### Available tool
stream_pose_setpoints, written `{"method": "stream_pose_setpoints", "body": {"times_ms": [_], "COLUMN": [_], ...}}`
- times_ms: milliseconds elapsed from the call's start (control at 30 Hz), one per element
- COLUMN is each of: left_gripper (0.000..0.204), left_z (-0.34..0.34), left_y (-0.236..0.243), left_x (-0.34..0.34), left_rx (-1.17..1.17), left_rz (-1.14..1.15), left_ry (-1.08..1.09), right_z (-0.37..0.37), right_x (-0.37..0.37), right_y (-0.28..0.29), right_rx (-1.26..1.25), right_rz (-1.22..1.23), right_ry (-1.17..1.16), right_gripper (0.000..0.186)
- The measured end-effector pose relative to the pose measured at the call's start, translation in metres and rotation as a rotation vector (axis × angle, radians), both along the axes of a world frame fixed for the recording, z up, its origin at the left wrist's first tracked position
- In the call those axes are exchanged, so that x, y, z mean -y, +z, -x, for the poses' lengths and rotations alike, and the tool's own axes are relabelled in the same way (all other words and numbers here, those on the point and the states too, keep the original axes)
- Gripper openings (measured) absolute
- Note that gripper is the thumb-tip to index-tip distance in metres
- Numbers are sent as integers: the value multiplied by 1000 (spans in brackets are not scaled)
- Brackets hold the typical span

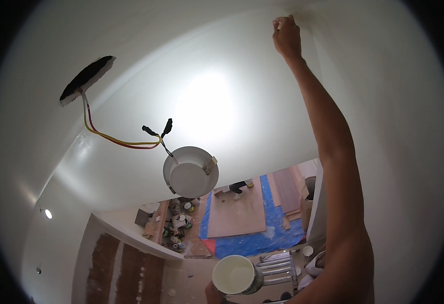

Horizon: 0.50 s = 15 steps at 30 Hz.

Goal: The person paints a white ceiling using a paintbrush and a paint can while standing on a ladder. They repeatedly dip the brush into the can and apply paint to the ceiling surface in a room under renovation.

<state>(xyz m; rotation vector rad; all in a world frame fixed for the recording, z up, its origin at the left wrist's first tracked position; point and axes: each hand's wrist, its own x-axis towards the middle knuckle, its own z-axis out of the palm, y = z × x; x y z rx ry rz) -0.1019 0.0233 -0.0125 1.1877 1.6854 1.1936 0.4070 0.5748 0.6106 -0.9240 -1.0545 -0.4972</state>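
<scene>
My right arm stretches up to the corner where the white surfaces meet. There my right hand [287,37] is closed in a pinch round something small and pale that I cannot make out. Low in the view, my left hand [213,293] grips the side of a bucket [258,280], its fingers mostly hidden. Pale, creamy white paint shows inside the bucket. From a ragged hole [86,81] in the ceiling hang yellow and red wires [115,142] with black taped ends. A round white downlight [191,175] with spring clips dangles from them.
Below me an aluminium ladder [276,270] stands on the floor. Farther off, blue sheeting [277,243] and a large wooden board [237,215] cover the floor. Cans and clutter [177,228] lie to their left, and a person's leg [238,191] shows beyond. A lit downlight [48,214] is at left.
</scene>
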Motion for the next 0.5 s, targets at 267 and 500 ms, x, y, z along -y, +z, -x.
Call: {"method": "stream_pose_setpoints", "body": {"times_ms": [267,500], "left_gripper": [57,27], "left_z": [-27,-42], "left_y": [56,84], "left_x": [5,-4], "left_rx": [-167,-273], "left_rz": [-31,-54], "left_ry": [98,127], "right_z": [95,179], "right_x": [20,37], "right_y": [-9,-8], "right_rx": [51,84], "right_rz": [19,-15], "right_ry": [164,363], "right_gripper": [28,28]}}
